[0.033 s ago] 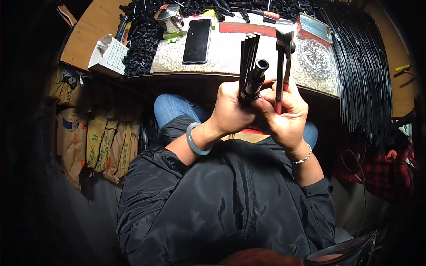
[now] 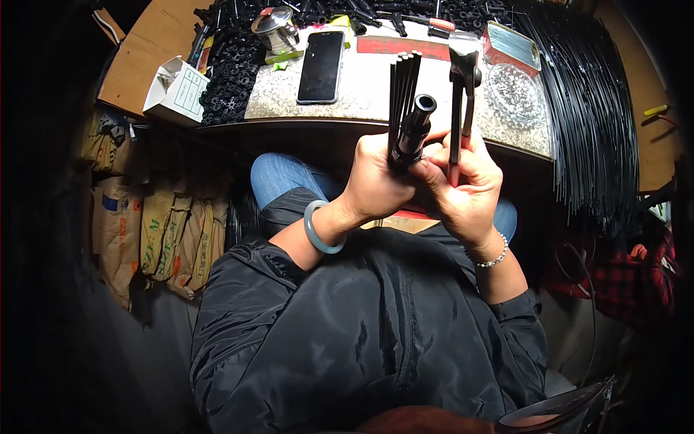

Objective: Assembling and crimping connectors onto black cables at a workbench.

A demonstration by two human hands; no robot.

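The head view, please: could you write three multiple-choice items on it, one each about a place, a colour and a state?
1. Where does the smartphone lie?
A. on the stone-topped bench
B. on the lap
C. on the floor

2. What colour is the bangle on the left wrist?
A. red
B. pale green
C. yellow

3. What is the left hand doing?
A. resting open
B. gripping a black tube and rods
C. holding the phone

Answers: 1 A, it lies flat on the bench; 2 B, it reads pale green; 3 B, fingers wrap the black tube.
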